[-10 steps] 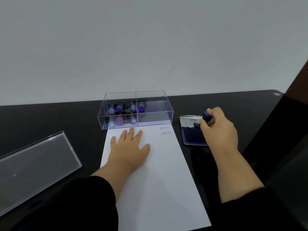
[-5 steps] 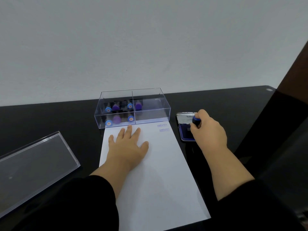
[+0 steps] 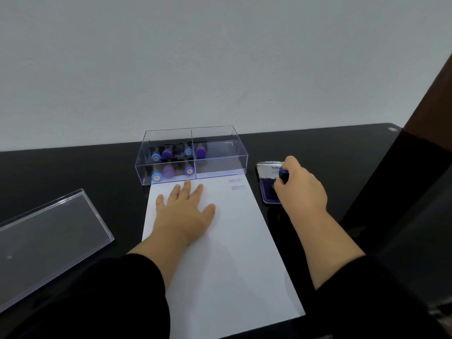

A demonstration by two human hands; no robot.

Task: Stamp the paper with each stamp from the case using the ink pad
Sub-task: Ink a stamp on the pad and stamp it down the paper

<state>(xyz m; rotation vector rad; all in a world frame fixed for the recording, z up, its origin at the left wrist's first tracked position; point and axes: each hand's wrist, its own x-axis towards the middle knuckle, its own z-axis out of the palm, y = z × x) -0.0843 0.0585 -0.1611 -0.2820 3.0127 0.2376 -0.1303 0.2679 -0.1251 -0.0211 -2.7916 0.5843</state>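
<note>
Blue "AMENDED" marks [image 3: 236, 184] already sit twice at the paper's [image 3: 220, 253] far right corner. My right hand [image 3: 300, 189] pinches a stamp [image 3: 283, 172] onto the ink pad [image 3: 269, 192]; my left hand [image 3: 186, 211] lies flat on the sheet. Several stamps [image 3: 168, 155] wait in the case [image 3: 190, 155].

Clear plastic case [image 3: 220, 152] — matt white paper [image 3: 234, 241] — glossy black table [image 3: 73, 172]
</note>
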